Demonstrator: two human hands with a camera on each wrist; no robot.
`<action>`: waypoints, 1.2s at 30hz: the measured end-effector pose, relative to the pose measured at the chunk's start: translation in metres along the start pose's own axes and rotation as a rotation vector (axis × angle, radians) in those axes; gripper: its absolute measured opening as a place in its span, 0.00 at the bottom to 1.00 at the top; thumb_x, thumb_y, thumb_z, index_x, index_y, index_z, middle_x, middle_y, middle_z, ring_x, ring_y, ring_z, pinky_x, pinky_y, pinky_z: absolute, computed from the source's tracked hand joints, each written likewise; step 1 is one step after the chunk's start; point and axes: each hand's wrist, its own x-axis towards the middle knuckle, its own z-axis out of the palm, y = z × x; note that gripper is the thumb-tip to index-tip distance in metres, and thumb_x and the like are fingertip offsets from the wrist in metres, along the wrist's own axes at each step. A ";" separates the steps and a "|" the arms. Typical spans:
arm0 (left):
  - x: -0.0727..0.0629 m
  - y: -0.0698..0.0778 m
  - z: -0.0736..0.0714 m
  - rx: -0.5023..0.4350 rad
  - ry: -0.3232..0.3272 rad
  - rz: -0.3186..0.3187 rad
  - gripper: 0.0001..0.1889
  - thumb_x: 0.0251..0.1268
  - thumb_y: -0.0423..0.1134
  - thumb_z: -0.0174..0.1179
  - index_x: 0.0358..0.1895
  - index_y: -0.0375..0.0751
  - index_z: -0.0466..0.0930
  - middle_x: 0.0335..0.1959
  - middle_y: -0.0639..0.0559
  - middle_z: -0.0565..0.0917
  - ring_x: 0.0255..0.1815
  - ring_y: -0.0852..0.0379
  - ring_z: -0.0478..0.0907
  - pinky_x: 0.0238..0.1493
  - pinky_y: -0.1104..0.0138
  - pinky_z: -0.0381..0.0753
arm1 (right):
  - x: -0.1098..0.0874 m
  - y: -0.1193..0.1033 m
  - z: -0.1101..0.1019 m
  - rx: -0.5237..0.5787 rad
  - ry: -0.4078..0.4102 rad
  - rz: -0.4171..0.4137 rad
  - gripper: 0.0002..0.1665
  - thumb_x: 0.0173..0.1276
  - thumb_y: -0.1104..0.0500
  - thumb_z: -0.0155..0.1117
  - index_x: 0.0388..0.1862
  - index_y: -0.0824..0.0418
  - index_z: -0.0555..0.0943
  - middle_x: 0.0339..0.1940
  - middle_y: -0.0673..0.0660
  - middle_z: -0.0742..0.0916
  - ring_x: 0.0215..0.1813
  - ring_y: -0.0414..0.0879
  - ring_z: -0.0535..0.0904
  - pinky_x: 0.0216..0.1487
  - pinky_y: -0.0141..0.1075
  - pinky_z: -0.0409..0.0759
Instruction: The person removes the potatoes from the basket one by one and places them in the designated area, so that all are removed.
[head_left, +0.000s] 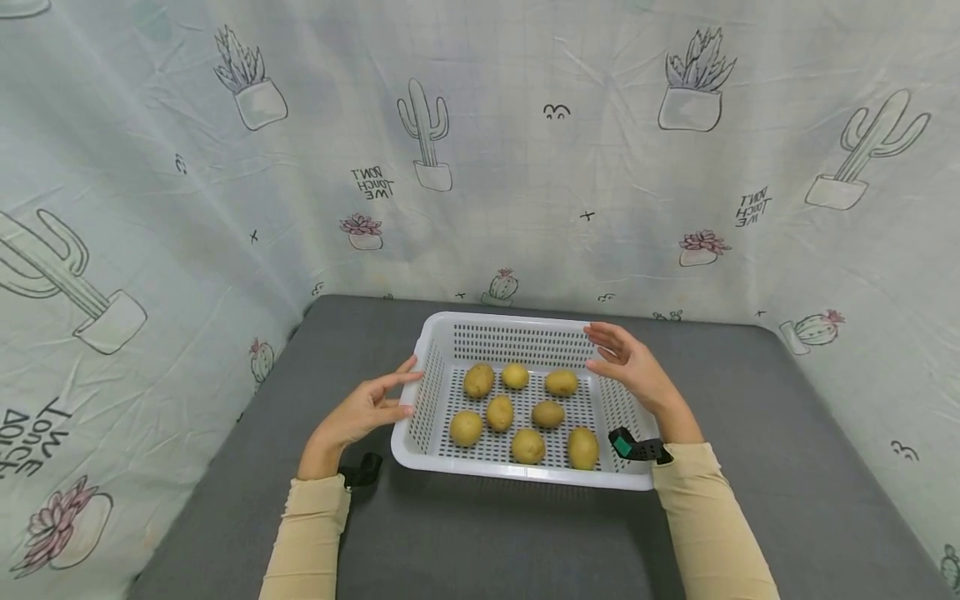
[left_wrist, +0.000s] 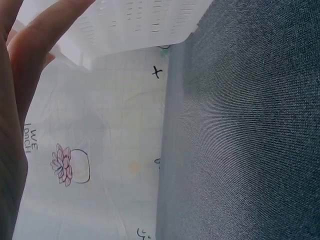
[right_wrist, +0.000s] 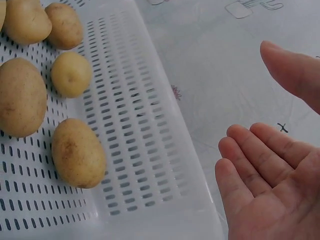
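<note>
The left hand [head_left: 365,408] lies at the basket's 9 o'clock, fingers extended and slightly spread toward 2 o'clock, thumb apart below them. Its grip is loose and wide, with the fingertips at the outer side of the rim; whether they press on the plastic is hard to tell. The right hand [head_left: 636,371] is raised at about 2 o'clock, fingers lightly bent and reaching toward 10 o'clock. Its grip is spread wide and has hold of nothing: in the right wrist view the palm shows, the thumb stands well away from the fingers, and a gap separates the hand from the basket wall.

Between the hands is the white perforated plastic basket [head_left: 480,467], on the worktop [head_left: 510,542]. Eight yellow-brown potatoes [head_left: 499,412] lie spread over its slotted floor. Three lie toward the far wall, at 10, 12 and 2 o'clock; two are near the middle; three more lie at 8, 6 and 4 o'clock on the near side.

The left forearm comes in from 7 o'clock and the right from 5, both in cream sleeves [head_left: 712,517]. A black wrist device [head_left: 362,471] sits at the left wrist; a black wrist camera with a green patch [head_left: 636,447] overlaps the basket's 4 o'clock corner. Beyond the grey worktop hangs a pale curtain [head_left: 495,67] printed with potted cacti and succulents.
</note>
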 end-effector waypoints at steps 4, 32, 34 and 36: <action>-0.001 0.001 0.001 0.001 0.006 -0.008 0.34 0.63 0.30 0.60 0.71 0.29 0.56 0.78 0.48 0.37 0.52 0.37 0.79 0.48 0.66 0.79 | 0.003 0.002 0.001 -0.020 -0.011 0.015 0.39 0.66 0.65 0.61 0.72 0.70 0.55 0.72 0.69 0.63 0.74 0.63 0.55 0.72 0.54 0.50; -0.001 0.005 0.003 -0.004 0.029 -0.063 0.34 0.63 0.31 0.60 0.71 0.32 0.58 0.78 0.50 0.38 0.56 0.36 0.76 0.49 0.65 0.79 | 0.022 0.014 0.006 -0.072 -0.106 0.069 0.37 0.65 0.65 0.63 0.70 0.70 0.59 0.70 0.70 0.66 0.72 0.64 0.58 0.72 0.54 0.51; -0.001 0.005 0.003 -0.005 0.030 -0.065 0.34 0.63 0.31 0.60 0.71 0.33 0.58 0.78 0.51 0.38 0.56 0.37 0.77 0.49 0.65 0.79 | 0.023 0.014 0.007 -0.086 -0.114 0.080 0.38 0.65 0.64 0.64 0.70 0.70 0.59 0.70 0.69 0.66 0.72 0.64 0.58 0.72 0.54 0.51; -0.001 0.005 0.003 -0.007 0.030 -0.068 0.34 0.63 0.30 0.60 0.71 0.33 0.58 0.78 0.51 0.38 0.55 0.37 0.77 0.49 0.65 0.79 | 0.024 0.014 0.007 -0.102 -0.124 0.088 0.38 0.64 0.63 0.64 0.70 0.70 0.60 0.70 0.69 0.66 0.73 0.63 0.58 0.72 0.54 0.51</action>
